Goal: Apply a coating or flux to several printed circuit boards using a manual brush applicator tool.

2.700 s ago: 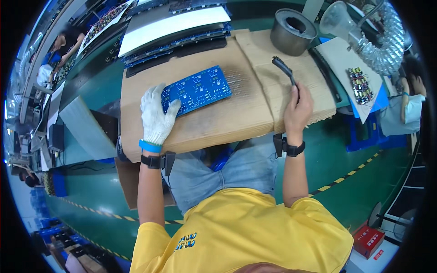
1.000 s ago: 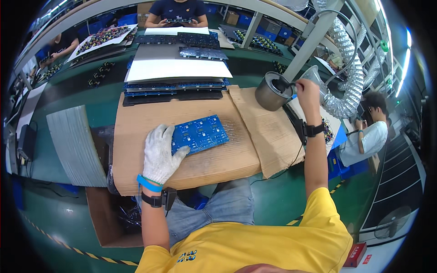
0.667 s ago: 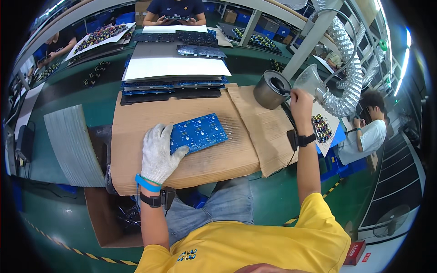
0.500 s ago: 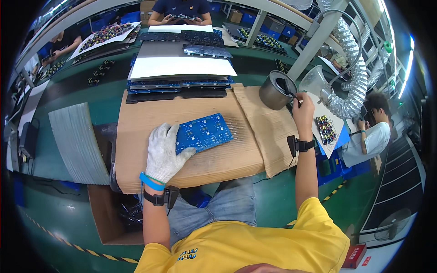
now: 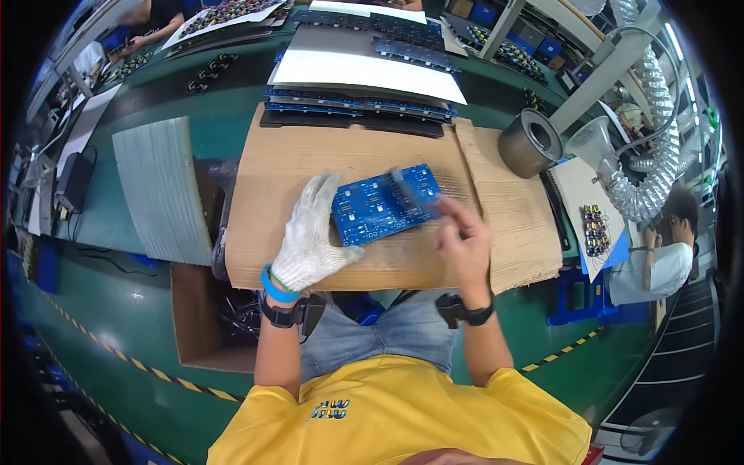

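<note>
A blue circuit board (image 5: 364, 208) lies tilted on the cardboard-covered worktop in front of me. My left hand (image 5: 307, 239), in a white knit glove, rests at its lower left corner. The fingers lie along the left edge and the thumb is spread below the lower edge. My bare right hand (image 5: 466, 252) pinches a dark brush (image 5: 403, 190) over the right part of the board. Motion blurs the brush, so I cannot tell whether its bristles touch the surface. To the right stands a grey metal pot (image 5: 521, 151) with a round opening.
Stacked blue boards with white sheets (image 5: 364, 74) stand behind the cardboard (image 5: 291, 155). A clear fume hood on a silver duct (image 5: 647, 182) hangs at the right. Grey sheets (image 5: 164, 194) lie at the left, above an open carton (image 5: 198, 325). A co-worker (image 5: 659, 260) sits at the right.
My right hand has brought the brush out of the metal pot and left to the board. My left hand's fingers have spread and its thumb has come off the board's face.
</note>
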### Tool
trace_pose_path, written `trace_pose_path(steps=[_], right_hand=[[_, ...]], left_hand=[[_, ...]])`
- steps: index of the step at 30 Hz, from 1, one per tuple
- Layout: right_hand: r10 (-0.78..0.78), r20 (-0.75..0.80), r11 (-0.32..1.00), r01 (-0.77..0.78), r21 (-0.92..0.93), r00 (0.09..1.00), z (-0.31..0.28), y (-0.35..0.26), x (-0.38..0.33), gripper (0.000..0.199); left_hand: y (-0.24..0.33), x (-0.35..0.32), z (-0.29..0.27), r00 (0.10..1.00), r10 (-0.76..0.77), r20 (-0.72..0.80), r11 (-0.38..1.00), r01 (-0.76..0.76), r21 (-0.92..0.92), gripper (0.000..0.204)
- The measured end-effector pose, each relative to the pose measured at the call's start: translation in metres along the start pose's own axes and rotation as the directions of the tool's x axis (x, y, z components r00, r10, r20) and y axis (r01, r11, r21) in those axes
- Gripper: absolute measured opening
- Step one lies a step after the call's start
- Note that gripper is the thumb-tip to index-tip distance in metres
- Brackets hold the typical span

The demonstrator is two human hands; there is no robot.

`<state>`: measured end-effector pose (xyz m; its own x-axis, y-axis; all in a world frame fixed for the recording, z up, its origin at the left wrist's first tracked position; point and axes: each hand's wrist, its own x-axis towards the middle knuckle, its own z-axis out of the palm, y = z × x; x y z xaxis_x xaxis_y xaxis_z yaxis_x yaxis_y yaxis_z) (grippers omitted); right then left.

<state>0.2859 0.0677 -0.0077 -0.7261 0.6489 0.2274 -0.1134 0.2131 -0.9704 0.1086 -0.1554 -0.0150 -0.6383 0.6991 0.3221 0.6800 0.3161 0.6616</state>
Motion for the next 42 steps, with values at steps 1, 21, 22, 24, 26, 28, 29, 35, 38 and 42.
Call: trace_pose_path(steps=[1,21,22,24,26,28,29,35,38,42], right_hand=[[-0.104,0.010,0.980,0.104,-0.171,0.995,0.024,0.000,-0.005,0.030],[-0.433,0.196,0.693,0.464,-0.552,0.880,0.082,-0.025,-0.011,0.025],[-0.516,0.270,0.672,0.580,-0.460,0.813,0.089,-0.025,-0.016,0.024],[-0.433,0.201,0.698,0.468,-0.542,0.879,0.084,-0.021,-0.014,0.024],[-0.360,0.175,0.658,0.382,-0.649,0.916,0.062,-0.013,0.001,0.025],[-0.376,0.077,0.588,0.302,-0.750,0.924,0.026,-0.005,0.024,0.024],[-0.386,0.056,0.590,0.293,-0.752,0.921,0.012,-0.003,0.033,0.024],[-0.470,0.037,0.537,0.319,-0.781,0.882,0.024,-0.007,0.038,0.024],[-0.374,0.158,0.659,0.382,-0.649,0.914,0.063,-0.018,-0.002,0.026],[-0.376,0.243,0.741,0.448,-0.500,0.894,0.098,-0.026,-0.037,0.024]], left_hand=[[-0.001,0.000,0.000,1.000,-0.005,0.005,1.000,0.006,-0.031,0.117],[-0.001,0.000,0.006,0.999,-0.037,-0.009,0.999,0.036,-0.038,0.127],[-0.001,0.000,0.006,0.999,-0.025,-0.027,0.998,0.023,-0.058,0.126],[-0.002,0.000,0.008,0.999,-0.014,-0.047,0.997,0.010,-0.083,0.125],[-0.001,-0.001,0.005,1.000,-0.029,-0.011,0.996,0.028,-0.080,0.125],[-0.001,-0.001,0.002,0.999,-0.035,0.004,0.996,0.035,-0.078,0.125],[0.000,-0.001,0.002,0.999,-0.038,0.003,0.998,0.038,-0.055,0.126],[0.002,-0.002,0.002,0.999,-0.049,0.001,0.999,0.049,-0.007,0.126],[-0.003,-0.003,0.002,1.000,0.000,0.026,0.999,0.001,-0.037,0.126],[-0.006,-0.001,0.005,1.000,0.028,-0.001,0.998,-0.028,-0.061,0.126]])
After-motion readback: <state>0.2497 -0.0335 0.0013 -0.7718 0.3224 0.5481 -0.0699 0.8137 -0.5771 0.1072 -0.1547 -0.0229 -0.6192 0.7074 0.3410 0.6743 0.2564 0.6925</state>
